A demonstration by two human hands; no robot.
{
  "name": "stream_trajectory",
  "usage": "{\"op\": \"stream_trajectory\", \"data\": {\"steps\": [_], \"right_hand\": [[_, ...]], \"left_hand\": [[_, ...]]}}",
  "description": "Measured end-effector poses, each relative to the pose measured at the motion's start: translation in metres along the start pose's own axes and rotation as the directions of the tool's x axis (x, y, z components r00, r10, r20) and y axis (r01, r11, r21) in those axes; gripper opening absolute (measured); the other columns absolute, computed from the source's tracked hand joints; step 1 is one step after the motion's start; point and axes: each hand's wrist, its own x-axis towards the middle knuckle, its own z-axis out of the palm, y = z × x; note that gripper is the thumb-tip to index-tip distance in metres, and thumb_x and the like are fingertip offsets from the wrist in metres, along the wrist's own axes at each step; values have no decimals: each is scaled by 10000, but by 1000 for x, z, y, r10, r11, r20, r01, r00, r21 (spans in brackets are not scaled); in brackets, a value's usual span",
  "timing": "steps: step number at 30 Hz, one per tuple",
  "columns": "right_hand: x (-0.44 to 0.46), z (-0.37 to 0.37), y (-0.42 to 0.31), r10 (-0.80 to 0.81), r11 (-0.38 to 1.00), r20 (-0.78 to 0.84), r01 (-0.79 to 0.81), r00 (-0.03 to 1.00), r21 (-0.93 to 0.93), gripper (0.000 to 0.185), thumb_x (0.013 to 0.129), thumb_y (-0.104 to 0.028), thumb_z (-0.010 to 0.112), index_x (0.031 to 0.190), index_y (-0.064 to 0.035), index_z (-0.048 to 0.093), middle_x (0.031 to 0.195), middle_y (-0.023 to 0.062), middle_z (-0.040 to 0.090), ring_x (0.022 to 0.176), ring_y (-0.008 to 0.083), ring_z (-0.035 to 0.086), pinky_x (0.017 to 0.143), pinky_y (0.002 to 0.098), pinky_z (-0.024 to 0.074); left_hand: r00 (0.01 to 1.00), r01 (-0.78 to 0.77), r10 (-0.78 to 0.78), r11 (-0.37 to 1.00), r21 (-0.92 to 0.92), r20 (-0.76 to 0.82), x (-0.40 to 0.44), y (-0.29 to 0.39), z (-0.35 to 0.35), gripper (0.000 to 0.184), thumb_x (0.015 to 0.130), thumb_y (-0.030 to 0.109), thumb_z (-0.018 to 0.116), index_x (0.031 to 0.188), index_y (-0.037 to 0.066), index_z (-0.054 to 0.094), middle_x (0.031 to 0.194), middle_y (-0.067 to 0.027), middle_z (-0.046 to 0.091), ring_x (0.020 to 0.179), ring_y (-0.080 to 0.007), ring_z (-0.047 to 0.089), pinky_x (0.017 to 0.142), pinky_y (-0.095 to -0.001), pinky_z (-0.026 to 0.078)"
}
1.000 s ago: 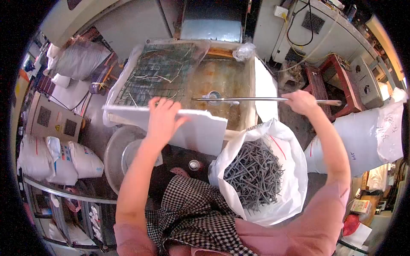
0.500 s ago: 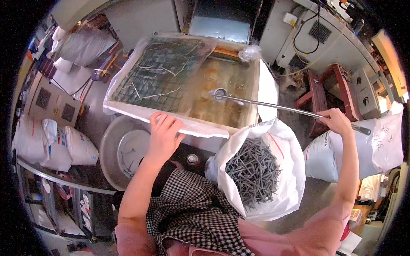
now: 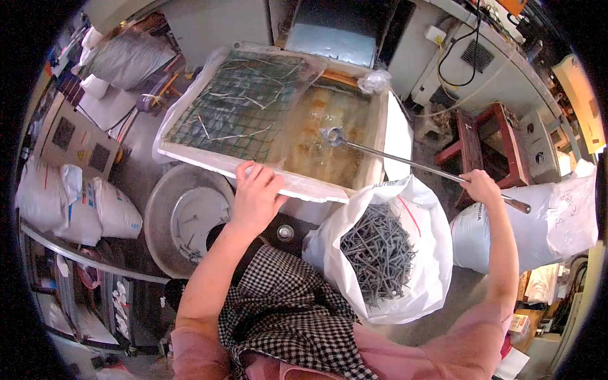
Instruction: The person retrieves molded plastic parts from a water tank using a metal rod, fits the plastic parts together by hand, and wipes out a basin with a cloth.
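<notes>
My left hand (image 3: 256,191) is curled over the near rim of a white plastic-lined tub (image 3: 297,187). In my right hand (image 3: 481,190) is a long metal rod (image 3: 405,161), gripped near its handle end. The rod's round, ring-like head (image 3: 333,135) lies at the surface of the cloudy brownish water (image 3: 323,158) in the tub's right part; whether it is a scoop I cannot tell. Green netting (image 3: 234,101) with several pale strips on it covers the left part. Below the rod stands an open white bag (image 3: 430,253) full of thin grey sticks (image 3: 378,256).
A round metal basin (image 3: 161,231) with a few strips inside stands left of my lap. Full white sacks (image 3: 114,212) lie at the left, and another sack (image 3: 532,221) at the right. A red stool (image 3: 487,145) and grey machine cabinets (image 3: 218,31) stand behind.
My right hand has moved left and slightly nearer with the rod. The rod's head has shifted slightly right in the water. My left hand stays on the rim.
</notes>
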Motion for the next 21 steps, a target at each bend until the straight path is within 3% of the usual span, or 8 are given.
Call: {"op": "stream_trajectory", "data": {"steps": [4,6,10,13,14,21], "right_hand": [[45,47,2,-74,993,43,70,996,95,267,819,-259,599,1056,-156,668,949,171,653,880,339,632,789,417,498],[67,63,-6,-244,957,81,226,966,181,254,812,-246,602,1021,-119,672,893,201,649,844,352,634,763,407,497],[105,88,-34,-325,925,53,306,944,227,245,814,-225,595,979,-61,669,865,216,646,817,354,636,746,402,494],[128,98,-57,-282,939,98,253,955,233,246,820,-236,585,975,-68,678,906,198,652,864,352,631,801,404,496],[139,107,-64,-371,918,95,349,924,187,250,828,-244,583,985,-74,678,926,199,649,892,349,626,816,401,496],[181,145,-165,-396,854,61,343,916,392,289,841,-268,577,1021,-59,663,959,228,636,908,350,618,840,381,480]], "left_hand": [[999,43,-43,999,-4,11,-4,-2,-1,288,561,97,744,796,82,578,810,-57,510,869,-247,519,942,-460,314],[1000,19,-19,1000,-11,5,-6,-4,1,272,583,104,734,802,86,573,825,-56,507,881,-244,521,947,-460,310],[999,35,-35,999,-17,-1,-13,-6,3,260,601,119,723,808,87,568,831,-51,504,897,-238,524,949,-463,306],[997,43,-46,998,-40,-61,-17,-6,4,248,583,118,711,780,78,566,782,-47,491,838,-225,521,935,-459,320],[997,39,-42,998,-43,-70,-18,-8,5,259,570,108,707,780,79,559,780,-49,483,838,-227,519,934,-459,323],[997,57,-61,995,-77,-42,-22,-16,10,296,542,98,703,789,84,541,803,-52,476,856,-233,515,939,-464,329]]}}
